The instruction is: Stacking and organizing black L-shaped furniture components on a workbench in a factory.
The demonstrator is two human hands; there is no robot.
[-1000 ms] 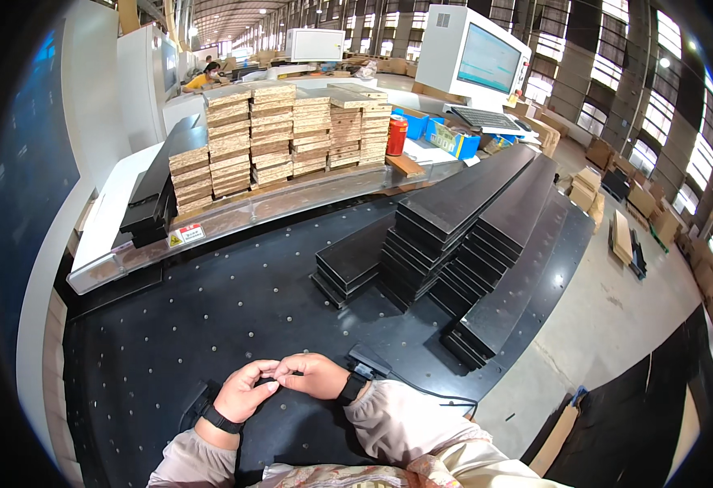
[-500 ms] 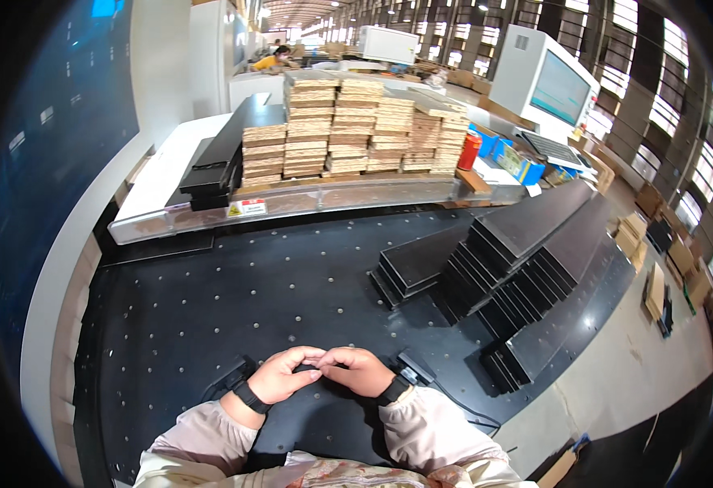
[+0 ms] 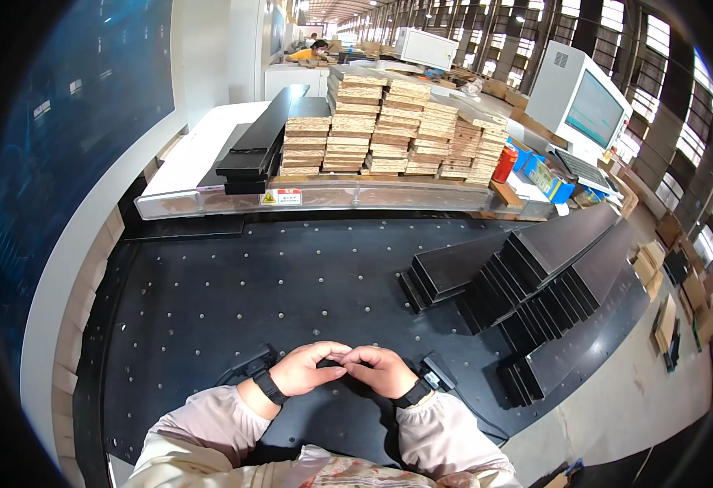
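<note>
My left hand and my right hand meet at the fingertips above the dark tabletop, low in the middle of the view. Both are gently curved, with each thumb standing off from its fingers, and no object shows in either. Their undersides are hidden. Around each wrist runs a black strap carrying a small black device; a cable trails from the device on the right wrist. To the right of my hands stand stacks of dark boards, some stepped and leaning over one another.
Beyond the table, a ledge carries stacked raw-edged particle boards, long black boards and a red can. A monitor and keyboard stand at the far right. A blue-windowed machine panel rises at left. Another person is in the background.
The whole scene has shifted slightly right in the view as my head turned left. My hands keep the same pose, fingertips together; the boards have not moved.
</note>
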